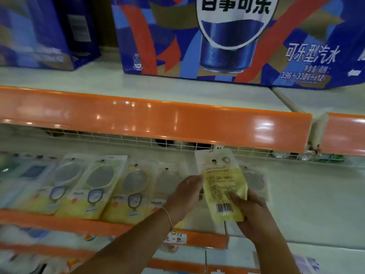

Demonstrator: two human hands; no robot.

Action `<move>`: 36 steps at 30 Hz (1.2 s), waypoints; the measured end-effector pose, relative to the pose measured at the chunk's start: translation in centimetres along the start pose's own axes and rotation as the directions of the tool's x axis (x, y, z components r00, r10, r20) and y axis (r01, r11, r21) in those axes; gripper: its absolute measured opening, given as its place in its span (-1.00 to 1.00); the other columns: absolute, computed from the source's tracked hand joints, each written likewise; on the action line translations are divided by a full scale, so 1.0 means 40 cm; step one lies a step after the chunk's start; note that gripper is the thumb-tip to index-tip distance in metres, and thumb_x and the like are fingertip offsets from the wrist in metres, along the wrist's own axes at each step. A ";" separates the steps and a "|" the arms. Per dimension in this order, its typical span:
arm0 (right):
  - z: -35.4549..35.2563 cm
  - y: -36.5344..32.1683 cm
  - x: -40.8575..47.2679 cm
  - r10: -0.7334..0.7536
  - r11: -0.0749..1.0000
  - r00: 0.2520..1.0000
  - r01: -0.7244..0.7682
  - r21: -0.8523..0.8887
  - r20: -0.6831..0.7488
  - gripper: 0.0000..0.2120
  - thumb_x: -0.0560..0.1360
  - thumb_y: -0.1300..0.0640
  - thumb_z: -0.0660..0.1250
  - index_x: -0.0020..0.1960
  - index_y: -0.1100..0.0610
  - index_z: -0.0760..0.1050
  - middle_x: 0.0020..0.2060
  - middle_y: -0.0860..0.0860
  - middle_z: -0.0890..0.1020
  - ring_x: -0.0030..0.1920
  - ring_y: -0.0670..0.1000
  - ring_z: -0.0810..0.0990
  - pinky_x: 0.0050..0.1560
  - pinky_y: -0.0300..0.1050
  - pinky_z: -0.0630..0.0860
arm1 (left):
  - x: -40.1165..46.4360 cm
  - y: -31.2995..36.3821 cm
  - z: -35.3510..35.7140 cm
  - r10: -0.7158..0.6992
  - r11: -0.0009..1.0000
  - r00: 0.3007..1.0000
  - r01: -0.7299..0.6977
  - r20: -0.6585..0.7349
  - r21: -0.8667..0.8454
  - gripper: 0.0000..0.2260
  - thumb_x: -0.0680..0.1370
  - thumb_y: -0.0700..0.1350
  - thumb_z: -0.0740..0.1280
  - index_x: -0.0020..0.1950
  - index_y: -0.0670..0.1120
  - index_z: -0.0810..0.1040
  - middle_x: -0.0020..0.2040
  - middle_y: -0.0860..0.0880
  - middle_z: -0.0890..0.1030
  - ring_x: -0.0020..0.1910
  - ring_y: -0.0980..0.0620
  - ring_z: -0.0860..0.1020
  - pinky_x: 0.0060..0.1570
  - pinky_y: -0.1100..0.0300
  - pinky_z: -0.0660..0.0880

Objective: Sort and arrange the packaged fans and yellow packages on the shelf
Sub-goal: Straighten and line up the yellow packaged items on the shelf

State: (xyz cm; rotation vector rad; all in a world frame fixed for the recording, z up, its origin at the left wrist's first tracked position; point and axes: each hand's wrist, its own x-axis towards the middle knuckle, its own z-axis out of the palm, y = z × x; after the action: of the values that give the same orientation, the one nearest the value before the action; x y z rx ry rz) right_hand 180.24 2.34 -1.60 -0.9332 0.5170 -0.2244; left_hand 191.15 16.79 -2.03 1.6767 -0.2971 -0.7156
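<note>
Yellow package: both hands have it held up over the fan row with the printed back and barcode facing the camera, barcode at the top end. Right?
Nearly. The head view shows the barcode at the bottom end of the yellow package, near the right hand, not at the top. The rest holds: both hands grip it, the left hand at its left edge, printed back facing the camera, above the row of packaged fans.

Packaged fans (94, 184) lie side by side along the left of the shelf (316, 194). To their right both hands hold one package (221, 186) above another fan pack (254, 180) (partly hidden). Drink cartons (217, 40) stand on the shelf above.
</note>
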 end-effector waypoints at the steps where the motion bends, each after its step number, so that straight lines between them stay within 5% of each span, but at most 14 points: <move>1: 0.034 0.013 -0.004 0.010 1.000 1.000 -0.010 0.000 0.023 -0.71 0.42 0.40 0.26 0.14 0.31 0.52 0.04 0.31 0.65 -0.04 0.26 0.67 -0.19 0.13 0.64 | -0.005 0.008 -0.029 -0.053 0.985 0.998 0.050 -0.016 -0.163 -0.65 0.61 0.16 0.16 0.04 -0.04 0.63 0.02 -0.11 0.68 0.05 -0.12 0.64 0.18 -0.14 0.52; 4: 0.138 0.054 -0.018 0.038 0.999 0.997 -0.036 -0.023 0.074 -0.67 0.31 0.38 0.31 0.08 0.33 0.53 -0.07 0.29 0.68 -0.14 0.24 0.69 -0.26 0.11 0.64 | -0.023 0.024 -0.123 -0.182 0.863 0.983 0.143 -0.034 -0.484 -0.67 0.62 0.04 0.24 0.11 -0.19 0.61 0.04 -0.25 0.66 0.05 -0.26 0.63 0.11 -0.21 0.54; 9: 0.276 0.128 -0.014 0.073 0.990 0.989 -0.057 -0.126 0.129 -0.70 0.36 0.41 0.33 0.09 0.34 0.54 0.00 0.34 0.65 -0.04 0.31 0.66 -0.07 0.24 0.61 | -0.055 0.011 -0.274 -0.272 0.834 0.945 0.138 -0.181 -0.534 -0.71 0.58 0.02 0.29 0.04 -0.19 0.63 0.02 -0.30 0.65 0.03 -0.35 0.61 0.08 -0.40 0.46; 12: 0.342 0.166 0.000 0.021 0.938 0.994 0.019 -0.347 0.110 -0.64 0.45 0.42 0.35 0.21 0.20 0.54 0.02 0.23 0.67 0.00 0.28 0.66 0.03 0.29 0.58 | -0.076 -0.001 -0.357 -0.257 0.810 0.933 0.065 -0.252 -0.583 -0.75 0.62 -0.05 0.26 0.06 -0.20 0.62 -0.09 -0.23 0.69 -0.07 -0.26 0.65 0.03 -0.23 0.55; 14: 0.388 0.187 0.006 -0.097 0.762 0.993 0.116 -0.637 0.065 -0.55 0.49 0.29 0.39 0.34 0.07 0.44 0.03 0.05 0.65 -0.03 0.09 0.67 -0.07 0.05 0.64 | -0.088 -0.017 -0.411 -0.252 0.819 0.923 0.043 -0.290 -0.573 -0.74 0.62 -0.04 0.26 0.06 -0.21 0.62 -0.06 -0.25 0.68 -0.06 -0.25 0.65 -0.01 -0.17 0.55; 16: 0.439 0.207 0.008 -0.245 0.442 0.962 0.219 -0.870 0.118 -0.47 0.49 0.08 0.41 0.42 -0.01 0.33 0.10 -0.06 0.55 0.08 -0.06 0.57 -0.02 -0.13 0.57 | -0.113 -0.027 -0.457 -0.222 0.830 0.917 -0.001 -0.332 -0.557 -0.72 0.60 -0.01 0.28 0.00 -0.20 0.64 0.00 -0.30 0.65 -0.06 -0.28 0.64 -0.09 -0.13 0.55; 18: 0.495 0.231 0.002 -0.293 0.160 0.920 0.317 -0.935 0.262 -0.42 0.46 -0.17 0.35 0.42 -0.05 0.33 0.26 -0.04 0.47 0.26 -0.02 0.46 0.22 -0.04 0.46 | -0.131 -0.042 -0.492 -0.192 0.851 0.919 -0.018 -0.343 -0.525 -0.72 0.57 0.05 0.30 -0.03 -0.13 0.67 0.00 -0.34 0.63 -0.12 -0.32 0.61 -0.20 -0.08 0.50; 20: 0.543 0.263 0.001 -0.219 0.039 0.906 0.379 -0.924 0.363 -0.35 0.42 -0.31 0.25 0.44 -0.08 0.31 0.40 -0.04 0.35 0.37 -0.02 0.37 0.35 -0.04 0.37 | -0.148 -0.054 -0.519 -0.160 0.870 0.927 -0.030 -0.339 -0.493 -0.73 0.54 0.10 0.32 -0.03 -0.06 0.69 -0.08 -0.27 0.65 -0.23 -0.26 0.57 -0.32 -0.02 0.44; 22: 0.582 0.294 -0.001 -0.147 0.061 0.908 0.405 -0.912 0.393 -0.31 0.42 -0.26 0.31 0.48 -0.11 0.24 0.47 -0.09 0.24 0.41 -0.04 0.32 0.35 -0.05 0.37 | -0.163 -0.056 -0.539 -0.100 0.873 0.947 -0.064 -0.307 -0.483 -0.74 0.58 0.08 0.29 0.00 -0.05 0.69 -0.10 -0.17 0.69 -0.20 -0.23 0.63 -0.25 -0.04 0.50; 24: 0.618 0.308 -0.009 -0.110 0.196 0.907 0.421 -0.886 0.407 -0.31 0.41 -0.13 0.38 0.48 -0.15 0.21 0.44 -0.11 0.30 0.34 -0.11 0.41 0.27 -0.09 0.47 | -0.177 -0.055 -0.561 -0.041 0.861 0.973 -0.080 -0.225 -0.502 -0.68 0.62 0.08 0.21 0.07 -0.09 0.67 -0.11 -0.12 0.70 -0.13 -0.13 0.67 -0.04 -0.09 0.54; 26: 0.646 0.317 -0.019 -0.116 0.382 0.888 0.454 -0.805 0.445 -0.46 0.46 0.09 0.37 0.38 -0.18 0.31 0.24 -0.08 0.53 0.08 -0.22 0.58 -0.02 -0.27 0.57 | -0.195 -0.054 -0.581 0.005 0.865 0.990 -0.076 -0.144 -0.496 -0.59 0.65 0.12 0.11 0.14 -0.09 0.64 0.01 -0.11 0.69 0.01 -0.07 0.66 0.07 -0.11 0.56; 29: 0.664 0.324 -0.028 -0.236 0.505 0.918 0.395 -0.768 0.317 -0.69 0.60 0.24 0.18 0.18 -0.11 0.49 -0.09 -0.04 0.67 -0.24 -0.21 0.61 -0.34 -0.38 0.49 | -0.212 -0.068 -0.601 0.083 0.926 0.988 -0.126 -0.133 -0.357 -0.59 0.66 0.07 0.07 0.21 -0.12 0.60 0.13 -0.09 0.65 0.11 -0.03 0.61 0.07 -0.04 0.59; 32: 0.651 0.328 -0.008 -0.265 0.658 0.961 0.239 -0.714 0.078 -0.80 0.60 0.23 0.19 -0.01 0.09 0.60 -0.23 0.09 0.68 -0.22 0.00 0.64 -0.19 -0.11 0.56 | -0.220 -0.071 -0.615 0.165 0.937 0.968 -0.214 -0.190 -0.276 -0.68 0.66 -0.04 0.15 0.16 -0.17 0.61 0.09 -0.09 0.65 0.08 -0.04 0.61 0.04 0.04 0.60; 36: 0.630 0.315 0.011 -0.198 0.798 0.979 0.138 -0.587 -0.040 -0.79 0.57 0.26 0.26 -0.08 0.04 0.64 -0.21 0.09 0.69 -0.14 0.09 0.63 -0.07 -0.02 0.54 | -0.214 -0.071 -0.655 0.277 0.958 0.842 -0.279 -0.463 0.067 -0.90 0.57 -0.12 0.32 -0.01 -0.02 0.64 -0.12 0.04 0.65 -0.13 0.11 0.59 -0.12 0.31 0.53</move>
State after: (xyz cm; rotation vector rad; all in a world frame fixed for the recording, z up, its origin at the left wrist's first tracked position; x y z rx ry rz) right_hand 193.15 27.31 0.24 -1.5836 0.6094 -0.2814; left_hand 199.77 43.04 -0.09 1.6996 -0.1864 -0.0793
